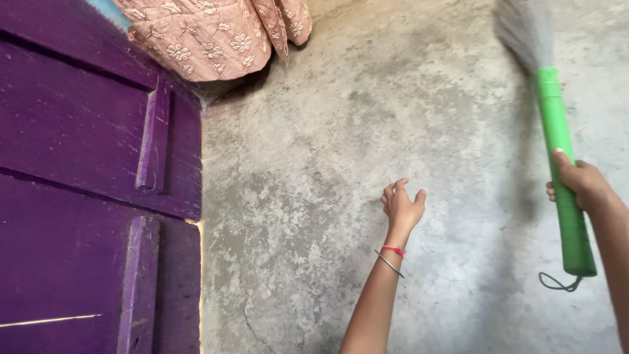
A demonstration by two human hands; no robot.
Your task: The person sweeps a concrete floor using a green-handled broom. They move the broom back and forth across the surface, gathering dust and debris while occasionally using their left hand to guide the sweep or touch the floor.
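Your widest free room is the bare grey concrete floor ahead, open between your left hand and the purple wooden door. That door walls off your whole left side. The peach floral quilted cloth hangs over the far corner, closing it off. On your right, the green plastic broom handle in your right hand and its grey bristles cross the path.

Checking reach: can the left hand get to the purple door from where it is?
Probably yes: the left hand is empty, fingers spread, with only bare concrete floor between it and the purple door.
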